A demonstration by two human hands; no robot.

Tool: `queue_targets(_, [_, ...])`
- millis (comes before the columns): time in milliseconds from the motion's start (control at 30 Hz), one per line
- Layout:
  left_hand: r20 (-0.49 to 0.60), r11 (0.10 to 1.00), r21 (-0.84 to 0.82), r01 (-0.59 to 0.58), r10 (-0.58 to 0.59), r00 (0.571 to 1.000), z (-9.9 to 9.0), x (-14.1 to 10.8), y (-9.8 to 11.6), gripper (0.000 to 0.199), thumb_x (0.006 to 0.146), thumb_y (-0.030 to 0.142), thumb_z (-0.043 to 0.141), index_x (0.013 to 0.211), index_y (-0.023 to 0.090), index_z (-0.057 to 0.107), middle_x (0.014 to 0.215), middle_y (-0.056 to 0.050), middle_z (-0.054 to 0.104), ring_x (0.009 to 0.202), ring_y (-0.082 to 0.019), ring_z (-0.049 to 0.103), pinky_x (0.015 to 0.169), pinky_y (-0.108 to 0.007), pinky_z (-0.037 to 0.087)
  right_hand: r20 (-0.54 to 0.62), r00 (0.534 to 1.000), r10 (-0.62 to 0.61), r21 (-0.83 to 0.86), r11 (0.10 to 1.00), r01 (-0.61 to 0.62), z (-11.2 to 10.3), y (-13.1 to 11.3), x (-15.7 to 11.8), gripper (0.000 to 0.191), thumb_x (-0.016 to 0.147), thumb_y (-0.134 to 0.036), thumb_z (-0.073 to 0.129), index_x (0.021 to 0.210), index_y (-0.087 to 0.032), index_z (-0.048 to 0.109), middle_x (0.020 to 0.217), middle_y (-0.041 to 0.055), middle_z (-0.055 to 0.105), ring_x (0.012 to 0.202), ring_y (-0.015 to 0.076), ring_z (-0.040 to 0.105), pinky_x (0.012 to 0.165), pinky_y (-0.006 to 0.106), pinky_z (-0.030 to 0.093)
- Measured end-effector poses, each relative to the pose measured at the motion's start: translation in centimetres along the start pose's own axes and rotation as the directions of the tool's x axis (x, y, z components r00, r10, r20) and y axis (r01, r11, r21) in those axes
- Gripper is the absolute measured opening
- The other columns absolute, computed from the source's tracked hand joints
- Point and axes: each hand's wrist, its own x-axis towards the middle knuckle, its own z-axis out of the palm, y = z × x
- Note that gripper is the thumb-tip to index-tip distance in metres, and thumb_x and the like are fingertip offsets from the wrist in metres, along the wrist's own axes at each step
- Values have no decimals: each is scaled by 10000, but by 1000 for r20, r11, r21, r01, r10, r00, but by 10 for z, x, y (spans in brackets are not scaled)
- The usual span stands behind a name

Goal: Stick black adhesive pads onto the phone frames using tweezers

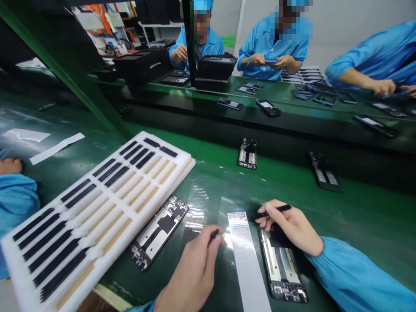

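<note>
My right hand (290, 223) is closed round a slim black pen-like tool (282, 209), perhaps tweezers. It hovers over the top end of an opened phone (282, 266), covering part of it. My left hand (195, 268) is pinched on a small dark thing whose kind I cannot make out. Between my hands lies a white strip (248, 264) with rows of tiny dark pieces at its far end. Left of my left hand, a second opened phone (160, 232) lies at a slant beside a white foam tray (186, 167).
Black flat strips (60, 271) fill part of the foam tray's slots. Beyond my hands, opened phones (247, 154) lie on a green belt (211, 151). A green post (61, 73) slants across the left. Co-workers in blue sleeves (373, 52) work opposite; another person's hand (10, 166) is at left.
</note>
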Motion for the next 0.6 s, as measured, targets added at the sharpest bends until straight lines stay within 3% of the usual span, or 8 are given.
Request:
queue_targets(67, [71,918,320,-233,221,973,9,6,-4,368,967,95,322,1219,195,570,1145,-95,715,910,-197,696,762,-292,552,58,997,-45,-32,998,47,-2,4,-5,459,944,-577,572,863,-144,703,720,86,733,574,174,686,589,293,601])
queue_targets(133, [191,689,603,-401,364,912,18,10,-8,544,835,-27,340,1295,159,563,1329,-133,653,941,-242,700,732,-339,575,115,988,-98,-49,993,105,-6,8,-7,418,969,-527,555,874,-151,712,742,79,729,589,168,686,592,279,599])
queue_targets(200, [307,487,742,-460,363,880,26,13,-9,651,749,-61,373,1344,133,552,1434,-146,581,878,-252,697,655,-358,584,162,977,-140,-56,987,151,-10,14,-7,355,993,-457,542,899,-164,718,775,68,730,614,160,692,607,262,598])
queue_targets(233, [355,429,766,-479,340,871,29,14,-10,673,736,-61,392,1365,127,544,1465,-145,552,843,-243,691,627,-357,584,181,972,-153,-62,984,166,-12,16,-7,326,1002,-425,535,915,-171,719,788,62,732,625,157,696,618,255,598])
queue_targets(400, [418,360,782,-509,302,857,35,17,-11,693,781,-23,442,1451,151,482,1575,-91,419,874,-223,656,626,-338,585,218,938,-268,-92,952,293,-15,23,-7,291,1024,-347,500,946,-167,716,813,63,744,633,146,707,631,227,585])
queue_targets(600, [421,337,796,-503,290,860,36,20,-11,628,847,0,441,1452,158,490,1547,-109,457,868,-203,638,629,-307,564,222,930,-295,-85,944,319,-16,21,-5,233,1022,-282,510,983,-172,712,849,59,754,656,133,716,649,204,583])
